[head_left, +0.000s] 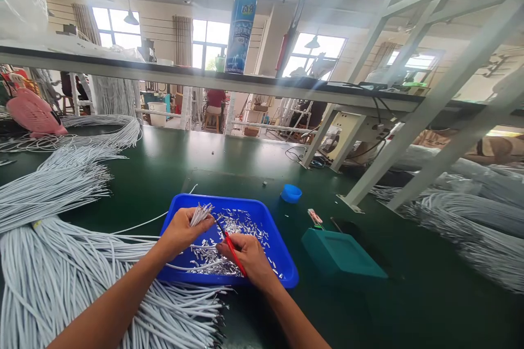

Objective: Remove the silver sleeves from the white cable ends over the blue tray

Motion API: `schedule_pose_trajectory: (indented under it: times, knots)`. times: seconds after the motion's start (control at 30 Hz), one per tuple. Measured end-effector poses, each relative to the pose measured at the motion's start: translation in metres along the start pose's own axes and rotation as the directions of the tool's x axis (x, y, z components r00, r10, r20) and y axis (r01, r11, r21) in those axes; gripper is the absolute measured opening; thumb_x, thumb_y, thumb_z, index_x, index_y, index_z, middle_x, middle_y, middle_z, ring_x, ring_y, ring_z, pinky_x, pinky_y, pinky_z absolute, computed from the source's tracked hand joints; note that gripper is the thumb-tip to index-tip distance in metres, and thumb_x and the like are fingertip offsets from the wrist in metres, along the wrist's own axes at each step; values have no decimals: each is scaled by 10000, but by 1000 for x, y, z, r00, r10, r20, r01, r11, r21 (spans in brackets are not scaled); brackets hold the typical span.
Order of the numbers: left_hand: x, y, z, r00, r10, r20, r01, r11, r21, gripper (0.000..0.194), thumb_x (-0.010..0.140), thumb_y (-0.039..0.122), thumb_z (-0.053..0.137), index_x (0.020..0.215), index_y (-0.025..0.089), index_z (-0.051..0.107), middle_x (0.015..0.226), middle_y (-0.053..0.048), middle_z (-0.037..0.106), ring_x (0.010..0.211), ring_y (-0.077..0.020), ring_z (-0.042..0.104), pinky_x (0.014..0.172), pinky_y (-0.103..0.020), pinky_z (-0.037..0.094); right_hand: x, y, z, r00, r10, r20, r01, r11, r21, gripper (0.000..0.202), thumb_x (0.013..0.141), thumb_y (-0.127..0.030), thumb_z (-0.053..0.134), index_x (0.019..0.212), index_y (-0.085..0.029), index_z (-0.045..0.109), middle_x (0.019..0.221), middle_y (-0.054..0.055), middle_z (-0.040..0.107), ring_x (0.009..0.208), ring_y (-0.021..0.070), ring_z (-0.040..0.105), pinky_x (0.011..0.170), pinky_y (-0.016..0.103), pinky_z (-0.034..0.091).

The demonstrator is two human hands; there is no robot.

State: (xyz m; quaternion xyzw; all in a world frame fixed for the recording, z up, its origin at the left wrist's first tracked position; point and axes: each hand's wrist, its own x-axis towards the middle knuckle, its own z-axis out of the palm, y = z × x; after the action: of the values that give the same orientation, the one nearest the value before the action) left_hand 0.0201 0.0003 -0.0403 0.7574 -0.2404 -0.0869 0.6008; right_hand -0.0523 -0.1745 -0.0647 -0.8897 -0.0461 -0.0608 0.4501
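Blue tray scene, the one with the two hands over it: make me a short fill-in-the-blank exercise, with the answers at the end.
1. The left hand grips white cables, while the right hand holds a tool with a ____ handle.
2. The tray under the hands contains many small ____ pieces, silvery and shiny.
3. The teal block lies to the ____ of the tray.
4. The spray can is mostly ____, with lettering on its side.

Missing words: red; metal; right; blue.
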Motion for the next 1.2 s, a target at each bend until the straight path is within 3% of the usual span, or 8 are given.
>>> schedule_pose_trajectory:
  times: [0.13, 0.37, 0.5, 0.7, 0.77, 0.93, 1.1, 1.2]
  knots:
    - [1, -3, 0, 998, 54, -18, -54, 998, 19, 263, 669, 380, 702, 757, 136, 656, 668, -5, 578, 619, -127, 510, 591, -233, 372, 1, 3, 3, 1000, 10, 10, -11, 999, 52, 437, 773, -481, 535, 515, -164, 380, 533, -36, 330, 530, 87, 302, 493, 230, 197]
    - [0, -3, -1, 962, -144, 232, 226, 897, -379, 311, 639, 399, 729, 698, 111, 629, 518, 10, 521, 471, -93, 440, 496, -230, 313, 2, 0, 4, 1000, -12, -4, 12, 1000, 23, 327, 756, -453, 577, 626, -154, 605, 611, -9, 521, 592, 111, 449, 541, 219, 297]
    - [0, -3, -1, 974, -208, 95, 228, 910, -346, 327, 604, 403, 754, 728, 110, 675, 620, -25, 602, 618, -130, 504, 638, -255, 351, 5, 1, -5, 998, 48, -36, -46, 997, 59, 291, 695, -454, 647, 714, -166, 680, 675, 11, 589, 638, 132, 497, 570, 226, 335]
    - [-2, 0, -2, 963, -155, 222, 217, 931, -293, 275, 613, 358, 750, 726, 118, 674, 648, -14, 608, 665, -139, 502, 686, -258, 348, 6, -8, 9, 986, 156, -59, -80, 754, 652, 357, 690, -469, 653, 850, -149, 656, 552, -34, 443, 490, 75, 336, 469, 213, 265]
    - [-3, -1, 0, 959, -110, 261, 177, 953, -247, 246, 636, 351, 728, 692, 121, 659, 600, 11, 559, 606, -117, 455, 621, -240, 325, 4, -13, 16, 986, 129, -107, -33, 775, 631, 305, 724, -444, 622, 807, -151, 634, 569, -23, 450, 516, 88, 359, 488, 219, 295]
    - [-3, -6, 7, 980, -146, 138, 152, 988, -30, 277, 631, 375, 701, 570, 120, 612, 505, 37, 449, 531, -104, 382, 538, -234, 267, 0, -17, 17, 907, -93, -412, 159, 979, 128, 271, 741, -388, 573, 578, -179, 521, 661, 46, 519, 691, 165, 459, 654, 289, 386]
    - [-5, 1, 0, 956, -162, 244, 203, 967, -152, 295, 638, 385, 718, 763, 119, 688, 633, 0, 560, 620, -120, 439, 603, -230, 313, 5, -8, 2, 936, 181, -303, 24, 824, 566, 345, 776, -509, 512, 686, -176, 509, 536, -24, 407, 509, 117, 399, 496, 247, 347]
    - [-6, 5, -5, 909, -181, 375, 268, 943, -195, 327, 646, 373, 723, 862, 127, 715, 728, -34, 618, 676, -135, 471, 643, -234, 334, 5, -7, -2, 945, 184, -271, 4, 821, 571, 335, 705, -481, 639, 711, -152, 571, 561, -28, 446, 523, 94, 383, 506, 226, 317]
